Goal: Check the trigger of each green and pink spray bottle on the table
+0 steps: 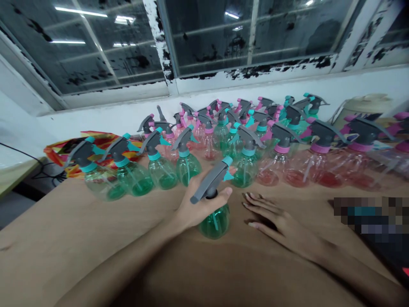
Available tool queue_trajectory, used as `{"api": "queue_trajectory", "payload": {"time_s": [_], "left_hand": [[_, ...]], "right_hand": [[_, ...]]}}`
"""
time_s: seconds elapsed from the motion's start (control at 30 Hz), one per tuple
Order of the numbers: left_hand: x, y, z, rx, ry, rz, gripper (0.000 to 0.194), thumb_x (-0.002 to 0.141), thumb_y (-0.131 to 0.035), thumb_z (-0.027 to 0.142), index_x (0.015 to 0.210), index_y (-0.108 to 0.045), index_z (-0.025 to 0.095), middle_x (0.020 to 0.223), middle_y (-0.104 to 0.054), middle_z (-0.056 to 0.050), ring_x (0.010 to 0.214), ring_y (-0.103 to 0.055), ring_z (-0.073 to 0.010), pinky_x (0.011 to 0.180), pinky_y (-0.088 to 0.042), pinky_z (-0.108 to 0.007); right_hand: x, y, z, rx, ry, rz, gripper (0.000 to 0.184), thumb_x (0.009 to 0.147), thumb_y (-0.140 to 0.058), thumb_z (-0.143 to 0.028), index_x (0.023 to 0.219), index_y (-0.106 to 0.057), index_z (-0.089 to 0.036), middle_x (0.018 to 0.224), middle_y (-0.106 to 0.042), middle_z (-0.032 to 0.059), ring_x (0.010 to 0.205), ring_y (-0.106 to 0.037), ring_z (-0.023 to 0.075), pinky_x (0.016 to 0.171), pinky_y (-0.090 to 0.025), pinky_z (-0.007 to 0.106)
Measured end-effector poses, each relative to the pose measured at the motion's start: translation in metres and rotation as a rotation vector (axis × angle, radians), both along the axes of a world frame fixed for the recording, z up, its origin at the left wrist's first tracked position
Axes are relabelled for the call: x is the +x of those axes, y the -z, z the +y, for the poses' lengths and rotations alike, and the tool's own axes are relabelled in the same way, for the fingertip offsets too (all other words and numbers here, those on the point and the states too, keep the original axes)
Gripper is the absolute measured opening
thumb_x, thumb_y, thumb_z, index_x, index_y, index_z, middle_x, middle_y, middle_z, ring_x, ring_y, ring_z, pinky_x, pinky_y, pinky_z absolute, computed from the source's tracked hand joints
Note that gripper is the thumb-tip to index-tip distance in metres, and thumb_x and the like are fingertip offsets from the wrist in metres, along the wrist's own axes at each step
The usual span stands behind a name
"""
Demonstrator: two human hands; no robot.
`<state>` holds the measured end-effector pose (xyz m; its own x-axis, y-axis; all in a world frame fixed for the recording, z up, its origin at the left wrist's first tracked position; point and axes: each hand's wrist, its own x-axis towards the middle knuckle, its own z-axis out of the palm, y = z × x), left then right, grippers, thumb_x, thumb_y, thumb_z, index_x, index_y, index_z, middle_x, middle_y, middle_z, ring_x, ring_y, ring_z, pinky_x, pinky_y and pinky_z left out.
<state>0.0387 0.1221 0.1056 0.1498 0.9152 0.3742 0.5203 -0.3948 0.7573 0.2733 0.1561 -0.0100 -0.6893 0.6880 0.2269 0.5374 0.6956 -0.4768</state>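
My left hand is wrapped around the neck of a green spray bottle with a grey and teal trigger head. The bottle stands upright on the wooden table, close in front of me. My right hand rests on the table to the right of that bottle, fingers stretched out, holding nothing. Just beyond my hands is a front row of spray bottles, green ones with teal collars on the left and clear pink ones with pink collars on the right.
More spray bottles crowd behind the front row, up to the wall below the windows. An orange and yellow patterned bag lies at the back left. A beige container stands at the back right. At the right edge lies a dark, partly pixelated object.
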Motion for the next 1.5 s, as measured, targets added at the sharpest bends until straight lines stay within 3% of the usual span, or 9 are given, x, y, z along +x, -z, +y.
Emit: {"api": "queue_trajectory", "payload": {"time_s": [0.33, 0.53, 0.7, 0.8, 1.0, 1.13, 1.33, 1.5], "left_hand": [[0.001, 0.002, -0.001, 0.032, -0.097, 0.104, 0.028, 0.075, -0.056, 0.035, 0.100, -0.060, 0.024, 0.067, -0.051, 0.002, 0.057, -0.044, -0.0153, 0.056, -0.043, -0.029], [-0.001, 0.007, 0.001, 0.054, -0.113, 0.094, 0.029, 0.077, -0.059, 0.037, 0.102, -0.056, 0.023, 0.061, -0.048, 0.004, 0.054, -0.045, -0.0148, 0.054, -0.042, -0.029], [-0.001, 0.009, 0.002, 0.089, -0.063, -0.012, 0.036, 0.077, -0.061, 0.039, 0.108, -0.051, 0.024, 0.081, -0.057, 0.000, 0.071, -0.055, -0.0171, 0.065, -0.047, -0.031], [0.001, 0.008, 0.001, 0.083, -0.039, -0.071, 0.041, 0.076, -0.064, 0.040, 0.109, -0.048, 0.023, 0.087, -0.058, -0.001, 0.077, -0.058, -0.0187, 0.065, -0.049, -0.031], [-0.001, 0.008, 0.002, 0.076, 0.035, -0.126, 0.047, 0.074, -0.068, 0.039, 0.112, -0.044, 0.024, 0.094, -0.056, -0.001, 0.073, -0.057, -0.0159, 0.064, -0.049, -0.030], [-0.007, 0.011, 0.005, 0.128, 0.065, -0.089, 0.054, 0.073, -0.070, 0.040, 0.116, -0.043, 0.025, 0.109, -0.056, -0.004, 0.090, -0.058, -0.0200, 0.078, -0.050, -0.035], [-0.033, 0.031, -0.003, 0.099, -0.002, -0.094, 0.057, 0.078, -0.066, 0.040, 0.125, -0.038, 0.024, 0.129, -0.049, -0.009, 0.116, -0.051, -0.0243, 0.099, -0.042, -0.042], [-0.062, 0.061, -0.022, 0.061, -0.196, 0.014, 0.038, 0.086, -0.056, 0.037, 0.120, -0.043, 0.023, 0.124, -0.053, -0.008, 0.116, -0.052, -0.0222, 0.099, -0.042, -0.042]], "right_hand": [[0.000, -0.001, -0.002, 0.005, 0.014, 0.024, 0.049, 0.091, -0.045, -0.046, 0.135, -0.045, -0.025, 0.142, -0.045, 0.0032, 0.134, -0.034, 0.0217, 0.111, -0.030, 0.046], [-0.015, -0.025, -0.028, -0.017, 0.159, 0.141, 0.047, 0.087, -0.050, -0.049, 0.129, -0.044, -0.027, 0.127, -0.059, 0.0043, 0.114, -0.056, 0.0219, 0.095, -0.048, 0.043], [-0.051, -0.052, -0.048, 0.065, 0.239, 0.228, 0.067, 0.076, -0.061, -0.057, 0.130, -0.038, -0.023, 0.127, -0.056, 0.0098, 0.116, -0.053, 0.0267, 0.091, -0.048, 0.045], [-0.073, -0.059, -0.053, 0.166, 0.245, 0.279, 0.074, 0.073, -0.062, -0.060, 0.131, -0.036, -0.020, 0.126, -0.055, 0.0132, 0.116, -0.052, 0.0287, 0.091, -0.048, 0.046], [-0.095, -0.055, -0.052, 0.307, 0.320, 0.309, 0.065, 0.076, -0.057, -0.062, 0.117, -0.048, -0.012, 0.110, -0.062, 0.0177, 0.104, -0.059, 0.0312, 0.084, -0.050, 0.044], [-0.096, -0.055, -0.046, 0.359, 0.326, 0.268, 0.057, 0.077, -0.057, -0.060, 0.107, -0.053, -0.012, 0.101, -0.065, 0.0159, 0.095, -0.061, 0.0308, 0.080, -0.049, 0.045], [-0.099, -0.065, -0.026, 0.336, 0.311, 0.229, 0.051, 0.079, -0.059, -0.053, 0.108, -0.055, -0.012, 0.098, -0.065, 0.0137, 0.095, -0.059, 0.0299, 0.080, -0.048, 0.044], [-0.103, -0.073, -0.005, 0.350, 0.329, 0.131, 0.055, 0.079, -0.060, -0.053, 0.116, -0.056, -0.012, 0.109, -0.062, 0.0144, 0.108, -0.053, 0.0311, 0.087, -0.047, 0.044]]}}
